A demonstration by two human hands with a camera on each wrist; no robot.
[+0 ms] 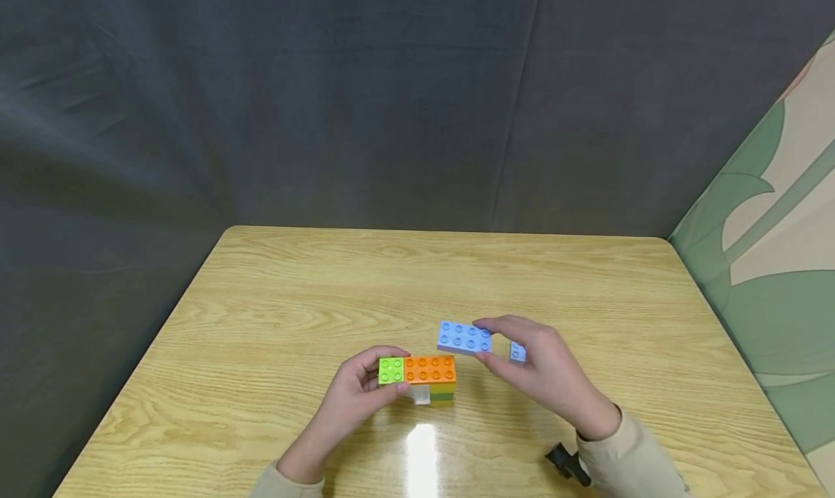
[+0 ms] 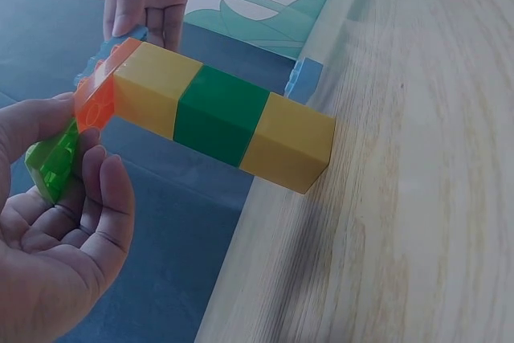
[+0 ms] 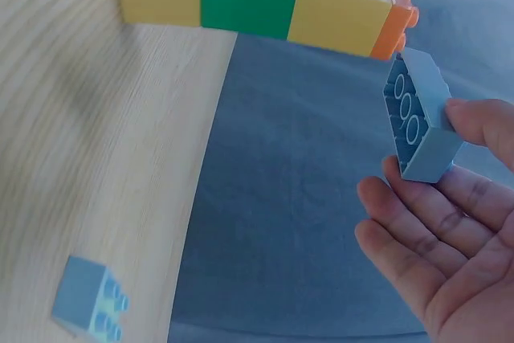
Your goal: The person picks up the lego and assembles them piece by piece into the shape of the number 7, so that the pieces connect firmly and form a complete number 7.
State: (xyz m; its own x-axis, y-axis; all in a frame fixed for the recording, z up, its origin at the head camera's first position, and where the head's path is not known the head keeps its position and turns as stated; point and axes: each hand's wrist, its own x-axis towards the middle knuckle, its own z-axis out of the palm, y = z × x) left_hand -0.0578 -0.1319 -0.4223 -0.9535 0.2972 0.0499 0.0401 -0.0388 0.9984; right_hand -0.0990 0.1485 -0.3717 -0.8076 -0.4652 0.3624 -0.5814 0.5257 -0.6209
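Yellow [image 2: 157, 78], green [image 2: 222, 114] and yellow [image 2: 289, 142] bricks form an upright stack on the wooden table [image 1: 313, 280]. Across its top lies an orange brick [image 1: 430, 370], jutting to the left. A light green brick [image 1: 391, 370] sits at the orange one's left end. My left hand [image 1: 355, 389] grips these two bricks where they meet, thumb on the near side and fingers behind. My right hand [image 1: 544, 364] pinches a long blue brick [image 1: 464, 337] by its right end, studs up. That brick hangs just beyond the orange brick's right end, with its hollow underside [image 3: 405, 106] showing in the right wrist view.
A small blue brick [image 3: 80, 295] rests on the table, partly behind my right hand in the head view. A black object [image 1: 567, 465] is beside the right sleeve. Dark cloth [image 1: 378, 121] hangs behind the table, and a leaf-patterned panel [image 1: 770, 280] stands along the right.
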